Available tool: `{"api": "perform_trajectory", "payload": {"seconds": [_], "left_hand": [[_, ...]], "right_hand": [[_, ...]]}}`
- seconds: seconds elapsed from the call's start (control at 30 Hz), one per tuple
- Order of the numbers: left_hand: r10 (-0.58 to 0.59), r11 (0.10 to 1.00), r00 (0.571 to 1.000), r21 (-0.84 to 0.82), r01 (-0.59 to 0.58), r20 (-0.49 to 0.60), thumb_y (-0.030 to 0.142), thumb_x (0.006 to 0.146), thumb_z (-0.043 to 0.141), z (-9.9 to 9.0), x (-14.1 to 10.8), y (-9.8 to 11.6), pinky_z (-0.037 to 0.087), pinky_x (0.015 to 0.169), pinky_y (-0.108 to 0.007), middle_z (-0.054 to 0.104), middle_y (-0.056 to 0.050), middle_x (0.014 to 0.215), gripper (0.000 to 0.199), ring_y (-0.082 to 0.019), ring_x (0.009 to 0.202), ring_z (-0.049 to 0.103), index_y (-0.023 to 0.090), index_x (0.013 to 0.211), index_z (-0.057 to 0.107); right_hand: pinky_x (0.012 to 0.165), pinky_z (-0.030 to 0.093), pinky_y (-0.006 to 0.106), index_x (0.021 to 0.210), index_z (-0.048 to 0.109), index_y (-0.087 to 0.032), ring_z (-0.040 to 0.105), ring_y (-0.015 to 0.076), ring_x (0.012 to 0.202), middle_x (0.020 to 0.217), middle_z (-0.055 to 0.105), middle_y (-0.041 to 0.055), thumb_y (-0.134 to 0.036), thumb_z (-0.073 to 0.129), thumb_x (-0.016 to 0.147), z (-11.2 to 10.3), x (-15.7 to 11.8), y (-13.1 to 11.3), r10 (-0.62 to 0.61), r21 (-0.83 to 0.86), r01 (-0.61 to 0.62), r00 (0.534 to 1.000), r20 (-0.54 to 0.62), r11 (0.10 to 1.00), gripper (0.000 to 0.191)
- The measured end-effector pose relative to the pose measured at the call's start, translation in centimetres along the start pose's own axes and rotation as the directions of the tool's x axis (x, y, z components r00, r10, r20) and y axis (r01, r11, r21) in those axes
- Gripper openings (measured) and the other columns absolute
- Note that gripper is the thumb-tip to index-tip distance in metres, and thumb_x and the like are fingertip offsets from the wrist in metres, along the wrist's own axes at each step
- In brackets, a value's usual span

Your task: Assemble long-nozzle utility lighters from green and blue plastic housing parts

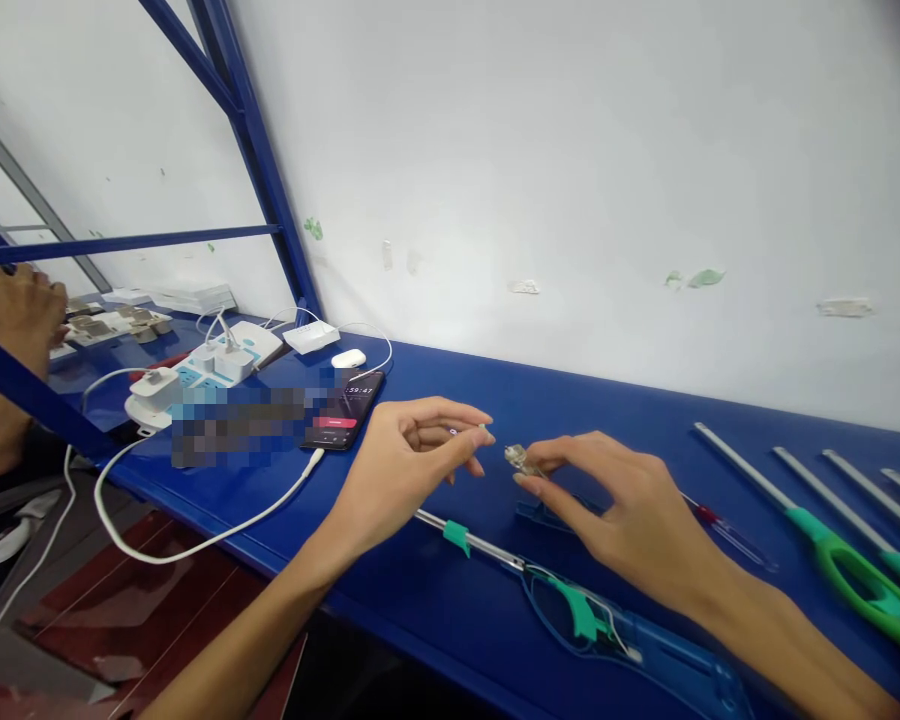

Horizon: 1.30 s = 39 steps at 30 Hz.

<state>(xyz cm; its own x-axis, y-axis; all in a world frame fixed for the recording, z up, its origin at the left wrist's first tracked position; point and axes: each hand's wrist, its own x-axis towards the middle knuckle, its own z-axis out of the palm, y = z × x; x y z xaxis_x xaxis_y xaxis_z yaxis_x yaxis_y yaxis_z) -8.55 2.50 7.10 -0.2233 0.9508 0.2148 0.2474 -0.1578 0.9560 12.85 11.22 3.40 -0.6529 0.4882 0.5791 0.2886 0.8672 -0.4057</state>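
My right hand (607, 490) pinches a small, shiny, clear-and-grey piece (519, 459) between thumb and fingertips. Just left of it, my left hand (420, 445) has its thumb and forefinger closed together, with a tiny pale bit at the tips too small to name. The hands are apart, both above the blue table. Below them lies a metal rod (487, 548) with a green clip on it, running into a blue plastic handle shell (667, 650) that holds a green part and a white wire. A dark blue plastic part (544, 513) is partly hidden beneath my right hand.
At right lie several metal rods with green handles (862, 590) and a red-tipped screwdriver (727, 530). A phone (345, 410) on a white cable, a white case (349, 358) and a power strip (217, 365) stand left. Another person's hand (26, 300) works beyond the blue frame (259, 150).
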Motion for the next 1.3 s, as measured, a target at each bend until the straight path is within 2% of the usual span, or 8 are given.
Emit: {"api": "perform_trajectory", "payload": {"seconds": [0.27,0.5,0.67,0.8,0.93,1.1,1.2,1.3], "left_hand": [[0.008,0.999,1.000,-0.043,-0.007,0.019,0.040,0.086,0.078,0.4,-0.4,-0.7,0.042,0.044,-0.024,0.080,-0.006,0.080,0.020,-0.021,0.070,0.075,0.021,0.091,0.076],[0.066,0.997,0.998,-0.034,-0.066,0.014,0.036,0.091,0.076,0.9,-0.9,-0.9,0.044,0.047,-0.021,0.077,-0.004,0.079,0.016,-0.012,0.058,0.062,0.020,0.094,0.079],[0.172,0.985,0.984,0.010,-0.172,-0.037,0.027,0.092,0.077,1.3,-1.1,-1.0,0.045,0.046,-0.019,0.080,-0.004,0.082,0.008,-0.014,0.068,0.070,0.020,0.093,0.081],[0.327,0.941,0.942,0.120,-0.317,-0.078,0.017,0.090,0.078,1.5,-1.3,-1.4,0.052,0.054,-0.020,0.082,-0.002,0.090,0.007,-0.015,0.080,0.076,0.023,0.092,0.082],[0.518,0.840,0.851,0.236,-0.489,-0.083,0.010,0.091,0.075,1.7,-1.3,-1.8,0.054,0.057,-0.019,0.083,-0.002,0.094,0.013,-0.013,0.079,0.076,0.021,0.095,0.081],[0.790,0.549,0.613,0.429,-0.717,0.014,0.001,0.090,0.070,1.4,-1.1,-2.3,0.059,0.057,-0.018,0.083,-0.006,0.100,0.020,-0.014,0.082,0.079,0.016,0.101,0.078],[0.867,0.371,0.491,0.550,-0.748,0.083,-0.002,0.088,0.071,1.0,-1.1,-2.5,0.063,0.067,-0.017,0.083,-0.006,0.101,0.024,-0.013,0.082,0.080,0.014,0.104,0.077],[0.889,0.291,0.444,0.606,-0.740,0.115,0.000,0.088,0.072,0.7,-1.3,-2.4,0.065,0.072,-0.018,0.083,-0.005,0.103,0.025,-0.013,0.081,0.081,0.016,0.107,0.077]], "right_hand": [[0.076,0.053,0.033,0.107,0.068,-0.033,0.070,0.0166,0.082,0.090,0.077,-0.0049,-0.036,0.066,0.099,-0.2,-0.1,-0.4,-0.034,-0.011,0.034,0.999,-0.028,0.999,0.008],[0.072,0.052,0.032,0.105,0.069,-0.030,0.069,0.0165,0.078,0.085,0.076,-0.0029,-0.034,0.065,0.100,-0.2,-0.2,-0.4,-0.047,-0.014,0.047,0.999,-0.027,0.999,0.008],[0.071,0.050,0.028,0.106,0.066,-0.031,0.066,0.0123,0.076,0.084,0.074,-0.0070,-0.031,0.066,0.100,-0.3,-0.1,-0.7,-0.068,-0.022,0.067,0.997,-0.036,0.998,0.006],[0.070,0.050,0.027,0.105,0.065,-0.031,0.065,0.0116,0.075,0.084,0.074,-0.0083,-0.033,0.065,0.100,-0.2,-0.1,-0.7,-0.050,-0.021,0.050,0.998,-0.039,0.999,0.005],[0.071,0.052,0.026,0.105,0.066,-0.034,0.067,0.0106,0.077,0.085,0.075,-0.0105,-0.033,0.067,0.099,-0.1,0.0,-0.9,-0.012,0.024,0.013,0.999,-0.043,1.000,0.007],[0.075,0.054,0.024,0.105,0.068,-0.038,0.071,0.0089,0.080,0.087,0.077,-0.0141,-0.032,0.069,0.097,-0.2,-0.1,-1.3,0.033,0.106,-0.029,0.999,-0.039,0.994,0.011],[0.076,0.055,0.024,0.103,0.069,-0.038,0.072,0.0086,0.079,0.088,0.078,-0.0154,-0.033,0.069,0.096,-0.3,0.0,-1.6,0.051,0.146,-0.046,0.998,-0.030,0.988,0.009],[0.076,0.056,0.023,0.103,0.070,-0.038,0.073,0.0086,0.080,0.088,0.079,-0.0158,-0.034,0.069,0.096,-0.4,0.1,-1.9,0.070,0.185,-0.064,0.997,-0.022,0.981,0.008]]}}
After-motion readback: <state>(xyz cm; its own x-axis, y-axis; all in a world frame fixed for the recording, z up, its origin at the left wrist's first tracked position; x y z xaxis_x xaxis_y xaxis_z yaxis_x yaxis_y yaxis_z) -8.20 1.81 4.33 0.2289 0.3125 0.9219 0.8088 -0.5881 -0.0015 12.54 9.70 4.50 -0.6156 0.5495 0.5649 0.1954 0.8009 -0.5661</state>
